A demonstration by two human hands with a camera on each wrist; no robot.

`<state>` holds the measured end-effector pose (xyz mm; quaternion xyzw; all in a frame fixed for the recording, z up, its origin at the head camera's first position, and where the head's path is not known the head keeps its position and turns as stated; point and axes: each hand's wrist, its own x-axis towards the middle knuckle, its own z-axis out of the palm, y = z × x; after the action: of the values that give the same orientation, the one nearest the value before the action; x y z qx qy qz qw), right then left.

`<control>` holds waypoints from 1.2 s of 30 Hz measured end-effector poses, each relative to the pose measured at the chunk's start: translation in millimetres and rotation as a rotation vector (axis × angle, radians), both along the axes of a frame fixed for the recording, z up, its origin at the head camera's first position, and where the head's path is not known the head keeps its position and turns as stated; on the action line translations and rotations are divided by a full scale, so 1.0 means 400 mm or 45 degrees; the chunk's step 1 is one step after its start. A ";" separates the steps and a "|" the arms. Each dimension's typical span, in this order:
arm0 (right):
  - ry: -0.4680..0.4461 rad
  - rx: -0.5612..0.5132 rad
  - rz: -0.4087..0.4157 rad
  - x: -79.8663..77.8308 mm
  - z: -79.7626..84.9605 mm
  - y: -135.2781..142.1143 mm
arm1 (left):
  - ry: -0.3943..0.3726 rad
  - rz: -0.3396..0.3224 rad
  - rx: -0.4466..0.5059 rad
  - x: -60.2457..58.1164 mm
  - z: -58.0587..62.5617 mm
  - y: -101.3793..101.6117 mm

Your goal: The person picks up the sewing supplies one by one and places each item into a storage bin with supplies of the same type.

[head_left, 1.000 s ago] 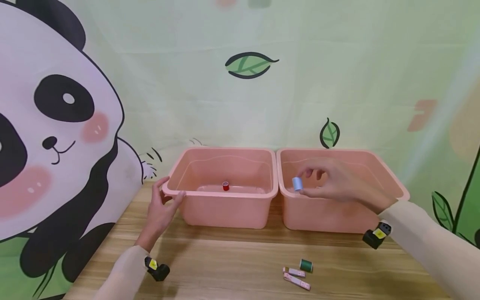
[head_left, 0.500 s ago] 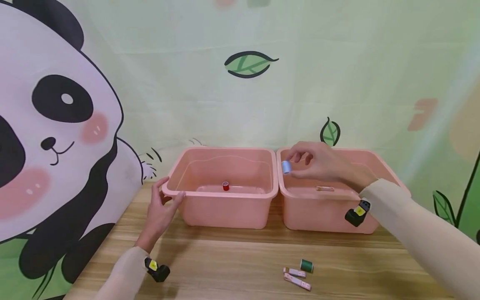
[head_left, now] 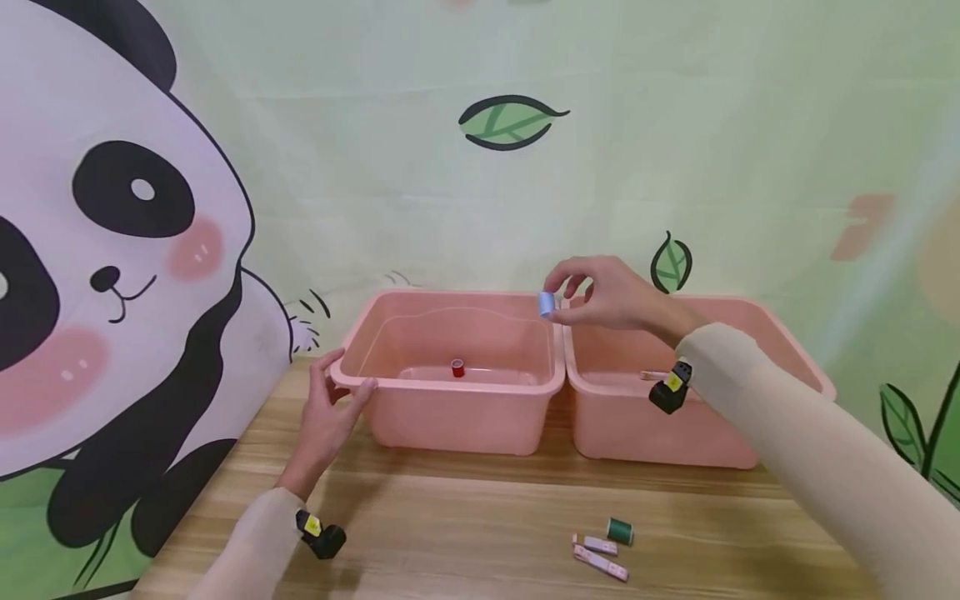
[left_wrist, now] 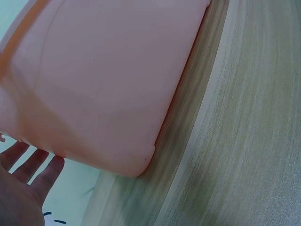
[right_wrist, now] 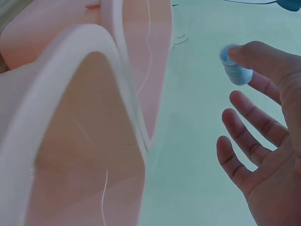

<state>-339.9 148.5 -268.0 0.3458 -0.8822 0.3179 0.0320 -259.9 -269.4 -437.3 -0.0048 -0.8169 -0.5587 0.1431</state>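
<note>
My right hand [head_left: 611,293] pinches a light blue thread spool [head_left: 547,305] between thumb and index finger, above the place where two pink bins meet. In the right wrist view the same spool [right_wrist: 239,73] is tilted, and the other fingers are spread away from it. My left hand [head_left: 327,421] holds the front left corner of the left pink bin [head_left: 457,421], thumb on the front rim and fingers along the side. In the left wrist view those fingertips [left_wrist: 55,162] meet the bin's wall. A small red spool [head_left: 457,367] stands inside this bin.
The right pink bin [head_left: 660,437] stands beside the left one and contains a small pale pink strip [head_left: 656,375], partly hidden by my wrist. Nearer on the wooden table [head_left: 450,525] lie a green thread spool [head_left: 620,531] and two pink patterned strips [head_left: 600,563]. A panda-printed cloth hangs behind.
My right hand has lifted the blue spool and carried it leftward, from over the right bin's front left corner to the bins' adjoining rims. The left hand keeps its hold on the bin.
</note>
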 end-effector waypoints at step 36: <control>-0.198 0.014 -0.138 -0.178 -0.027 -0.211 | 0.050 0.017 -0.003 -0.004 -0.004 -0.006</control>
<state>-411.2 64.2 -278.6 0.2722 -0.9011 0.3368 -0.0213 -261.6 -271.7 -438.9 -0.0104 -0.8147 -0.5566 0.1627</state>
